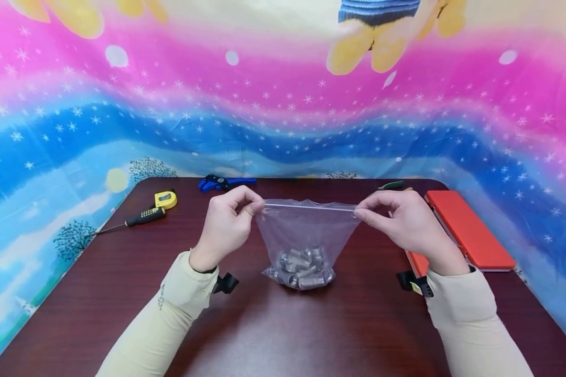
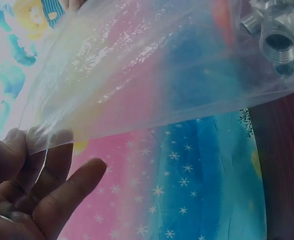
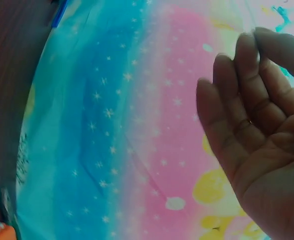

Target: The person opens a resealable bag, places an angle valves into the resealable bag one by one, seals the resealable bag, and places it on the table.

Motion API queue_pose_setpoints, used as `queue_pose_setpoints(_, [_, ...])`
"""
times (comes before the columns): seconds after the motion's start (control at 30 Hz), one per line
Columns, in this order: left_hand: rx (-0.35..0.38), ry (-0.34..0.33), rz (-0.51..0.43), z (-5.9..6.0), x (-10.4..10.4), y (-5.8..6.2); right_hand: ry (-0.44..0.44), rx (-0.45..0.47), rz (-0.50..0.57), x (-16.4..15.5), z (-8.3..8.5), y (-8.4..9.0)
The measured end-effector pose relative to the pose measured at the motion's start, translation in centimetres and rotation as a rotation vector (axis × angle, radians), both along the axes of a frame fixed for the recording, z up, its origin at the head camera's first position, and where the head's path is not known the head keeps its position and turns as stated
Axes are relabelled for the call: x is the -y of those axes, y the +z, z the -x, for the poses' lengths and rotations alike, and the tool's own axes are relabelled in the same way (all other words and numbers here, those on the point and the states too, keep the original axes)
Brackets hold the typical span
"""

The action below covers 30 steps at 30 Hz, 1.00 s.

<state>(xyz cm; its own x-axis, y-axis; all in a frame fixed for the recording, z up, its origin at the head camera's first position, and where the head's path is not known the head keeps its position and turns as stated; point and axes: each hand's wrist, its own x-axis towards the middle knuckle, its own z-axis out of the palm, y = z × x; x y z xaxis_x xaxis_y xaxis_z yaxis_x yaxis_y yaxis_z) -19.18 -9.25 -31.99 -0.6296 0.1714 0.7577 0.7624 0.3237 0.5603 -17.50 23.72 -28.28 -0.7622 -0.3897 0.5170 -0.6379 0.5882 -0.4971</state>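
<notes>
One clear bag [image 1: 306, 230], one screwdriver [image 1: 137, 218], one tape measure [image 1: 165, 199], two hands [image 1: 226, 222]

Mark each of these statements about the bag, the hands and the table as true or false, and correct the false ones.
1. Both hands hold the clear plastic bag by its top corners. True: the left hand pinches one corner and the right hand the other.
2. The bag is empty. False: metal fittings lie at its bottom.
3. A red case lies on the table on the right-hand side. True.
4. The screwdriver is inside the bag. False: it lies on the table at the far left, beside the yellow tape measure.
5. The blue tool lies at the table's near edge. False: it lies at the far edge.
</notes>
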Motion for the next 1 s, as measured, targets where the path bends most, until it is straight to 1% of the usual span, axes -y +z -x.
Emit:
queue_pose_setpoints(0.1, [0.031, -0.014, -0.025, -0.1, 0.0, 0.1, -0.003, 0.027, 0.052, 0.1, 0.0, -0.1])
queue_pose_setpoints(0.17, [0.048, -0.022, -0.040, -0.2, 0.0, 0.2, -0.020, 0.037, 0.065, 0.1, -0.1, 0.0])
queue_pose_setpoints(0.37, [0.057, -0.032, -0.054, -0.4, 0.1, 0.4, -0.060, 0.039, 0.074, 0.3, -0.2, 0.3])
queue_pose_setpoints(0.57, [0.081, -0.065, -0.069, -0.8, 0.0, 0.7, -0.068, 0.045, 0.082, 0.2, -0.7, 0.6])
queue_pose_setpoints(0.77, [0.117, -0.091, -0.096, -1.9, 0.0, 1.4, -0.094, 0.061, 0.081, 0.1, -1.5, 1.1])
queue_pose_setpoints(0.9, [0.121, -0.115, -0.099, -3.0, -0.2, 2.4, -0.094, 0.073, 0.119, -0.1, -2.6, 1.5])
queue_pose_setpoints(1.0, [0.133, -0.139, -0.097, -4.1, -0.1, 3.3, -0.069, 0.073, 0.155, -0.3, -3.9, 1.9])
